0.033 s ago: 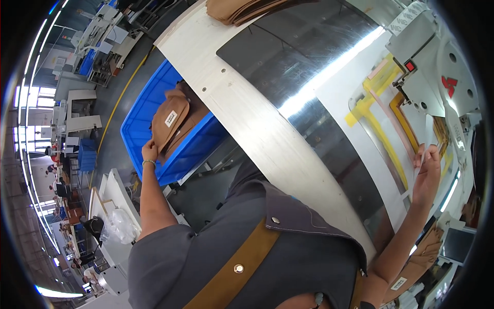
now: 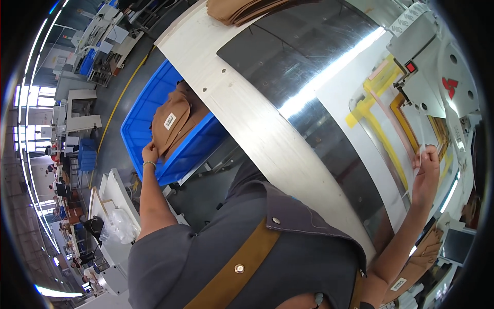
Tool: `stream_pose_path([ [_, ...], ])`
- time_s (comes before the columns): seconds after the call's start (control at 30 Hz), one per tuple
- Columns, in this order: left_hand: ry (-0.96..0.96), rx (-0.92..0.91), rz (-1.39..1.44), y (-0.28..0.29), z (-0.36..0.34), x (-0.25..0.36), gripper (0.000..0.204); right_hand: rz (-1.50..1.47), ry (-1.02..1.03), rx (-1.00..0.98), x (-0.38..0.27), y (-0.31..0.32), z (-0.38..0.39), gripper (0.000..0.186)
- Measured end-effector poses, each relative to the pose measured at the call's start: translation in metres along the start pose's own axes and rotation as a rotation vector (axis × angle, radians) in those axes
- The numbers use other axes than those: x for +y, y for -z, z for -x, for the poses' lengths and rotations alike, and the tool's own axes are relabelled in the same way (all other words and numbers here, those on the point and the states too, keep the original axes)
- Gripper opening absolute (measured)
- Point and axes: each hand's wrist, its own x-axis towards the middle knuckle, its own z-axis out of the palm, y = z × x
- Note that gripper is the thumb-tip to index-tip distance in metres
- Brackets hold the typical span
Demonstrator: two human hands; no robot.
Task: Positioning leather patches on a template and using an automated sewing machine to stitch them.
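Note:
At the left, my left hand (image 2: 150, 153) is closed on the near edge of a brown fabric piece (image 2: 177, 112) with a white label. That piece lies over other brown pieces inside a blue plastic bin (image 2: 135, 114). Over at the right, my right hand (image 2: 426, 164) pinches a thin white strip (image 2: 423, 133), which stands up from the fingers beside the sewing machine head (image 2: 419, 77). Beneath the machine is a clear template (image 2: 382, 129) edged with yellow tape and brown frame strips.
The pale machine table (image 2: 257, 139) with a dark glossy panel (image 2: 309, 62) lies between my hands. A stack of brown pieces (image 2: 242, 10) sits at its far edge. More labelled brown pieces (image 2: 419, 262) lie at lower right. A clear plastic bag (image 2: 121, 226) rests on a left-hand surface.
The labelled brown piece has shifted slightly and lies flatter in the bin. The white strip has turned and looks narrower, its upper end further left. My hands have barely moved.

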Motion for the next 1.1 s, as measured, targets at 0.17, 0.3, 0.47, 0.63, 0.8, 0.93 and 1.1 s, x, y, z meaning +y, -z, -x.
stream_pose_path([
  [0.17, -0.055, 0.092, -0.494, -0.002, 0.027, 0.000, 0.053, 0.083, -0.116, 0.088, 0.009, -0.009, 0.001, 0.021],
  [0.3, -0.287, -0.001, -0.661, 0.009, 0.037, 0.011, 0.057, 0.114, -0.140, 0.071, 0.011, 0.001, 0.000, 0.026],
  [0.47, -0.364, -0.038, -0.956, 0.001, 0.040, 0.047, 0.060, 0.123, -0.139, 0.084, 0.012, 0.004, 0.001, 0.024],
  [0.63, -0.743, 0.073, -0.528, -0.034, 0.033, 0.158, 0.046, 0.143, -0.148, 0.066, 0.013, 0.007, 0.005, 0.023],
  [0.8, -0.845, -0.194, -0.737, -0.052, 0.035, 0.158, 0.029, 0.120, -0.125, 0.046, 0.009, 0.007, 0.002, 0.022],
  [0.93, -0.812, -0.112, -0.597, -0.047, 0.033, 0.149, 0.024, 0.131, -0.104, 0.088, 0.007, 0.003, 0.002, 0.022],
  [1.1, -0.638, -0.310, -0.443, -0.037, 0.057, 0.176, 0.026, 0.157, -0.134, 0.080, 0.009, 0.004, 0.001, 0.022],
])
